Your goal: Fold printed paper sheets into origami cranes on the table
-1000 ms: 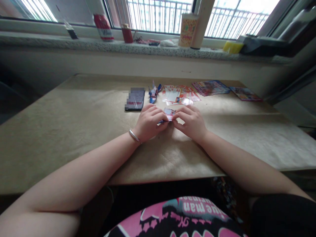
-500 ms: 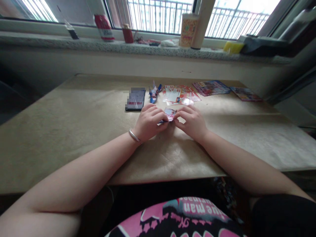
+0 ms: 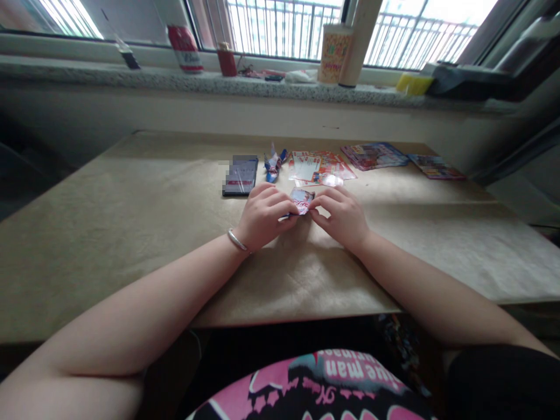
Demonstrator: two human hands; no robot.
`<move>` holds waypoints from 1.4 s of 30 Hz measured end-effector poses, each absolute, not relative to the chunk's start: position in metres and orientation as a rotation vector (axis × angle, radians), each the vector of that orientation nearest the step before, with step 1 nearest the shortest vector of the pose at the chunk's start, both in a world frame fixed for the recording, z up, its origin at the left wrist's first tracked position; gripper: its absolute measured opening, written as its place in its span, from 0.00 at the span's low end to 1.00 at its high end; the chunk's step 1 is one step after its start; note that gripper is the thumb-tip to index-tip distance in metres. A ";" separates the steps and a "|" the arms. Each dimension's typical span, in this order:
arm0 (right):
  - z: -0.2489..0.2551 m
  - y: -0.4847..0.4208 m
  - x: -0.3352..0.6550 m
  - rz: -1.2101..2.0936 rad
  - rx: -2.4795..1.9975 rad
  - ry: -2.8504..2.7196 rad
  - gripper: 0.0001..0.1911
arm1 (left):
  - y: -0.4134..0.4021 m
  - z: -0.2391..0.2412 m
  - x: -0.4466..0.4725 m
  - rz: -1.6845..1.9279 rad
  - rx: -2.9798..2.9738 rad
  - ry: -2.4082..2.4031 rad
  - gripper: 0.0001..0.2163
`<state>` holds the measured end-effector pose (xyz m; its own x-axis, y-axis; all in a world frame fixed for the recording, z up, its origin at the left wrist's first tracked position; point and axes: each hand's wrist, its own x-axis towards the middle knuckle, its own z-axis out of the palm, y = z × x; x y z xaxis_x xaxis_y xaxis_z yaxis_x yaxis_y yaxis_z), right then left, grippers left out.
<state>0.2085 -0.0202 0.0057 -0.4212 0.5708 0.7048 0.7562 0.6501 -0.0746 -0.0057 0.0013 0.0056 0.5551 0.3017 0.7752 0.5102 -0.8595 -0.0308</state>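
Between my two hands is a small piece of printed paper (image 3: 303,198), white and pink with some blue, just above or on the table. My left hand (image 3: 268,213), with a silver bangle at its wrist, pinches the paper's left side; the fingers cover part of it. Thumb and forefinger of my right hand (image 3: 340,214) close on its right edge. Beyond my left hand lies a phone (image 3: 242,175) with its screen up. A folded blue and white paper shape (image 3: 273,164) with pointed tips rests beside the phone.
Red and white printed sheets (image 3: 321,166) lie behind my hands. Stacked colourful printed sheets (image 3: 374,155) and another printed stack (image 3: 436,166) are at the table's (image 3: 131,233) back right. On the windowsill stand a red can (image 3: 184,49), a red bottle (image 3: 226,60) and a patterned cup (image 3: 334,53).
The paper between my fingers has tilted, so more of its printed face shows. My hands have barely shifted.
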 end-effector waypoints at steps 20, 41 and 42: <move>0.006 -0.025 0.206 -0.241 -0.929 -2.183 0.06 | 0.000 0.004 -0.006 -1.159 -2.551 -0.737 0.04; -0.001 -0.004 0.214 0.955 -1.025 -1.433 0.22 | 0.024 -0.025 -0.013 -1.723 -2.933 -1.152 0.52; -0.001 -0.004 0.215 0.985 -1.019 -1.422 0.22 | 0.026 -0.027 -0.013 -1.752 -2.957 -1.165 0.52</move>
<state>0.2146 -0.0036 -0.0010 -0.0562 0.9561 0.2878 0.0669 0.2912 -0.9543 -0.0132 0.0259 -0.0266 0.3668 0.7191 0.5902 0.2662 -0.6891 0.6740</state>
